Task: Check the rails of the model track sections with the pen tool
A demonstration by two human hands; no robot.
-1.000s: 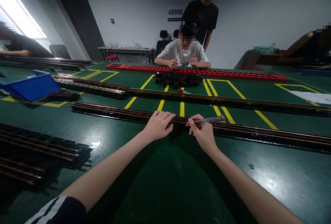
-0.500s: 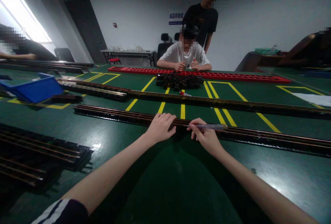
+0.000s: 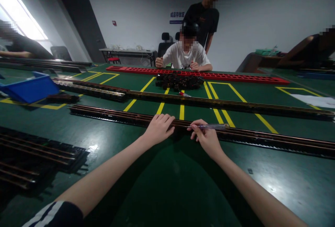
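A long black rail with copper-coloured strips along its length lies across the table in front of me. My left hand is closed over it, fingers on the far side and thumb on the near side. To the right, my right hand pinches a screwdriver with a clear, purplish handle. Its thin shaft points left along the rail, towards my left hand. Whether the tip touches the rail is too blurred to tell.
Behind lies a second long rail, then a heap of black parts and a red slotted tray. At left are a blue bin and more black rails. A co-worker in a white shirt sits opposite.
The whole view has shifted slightly left. My hands keep their places at the rail, the screwdriver still held. One hand of the seated co-worker has moved left, away from the other.
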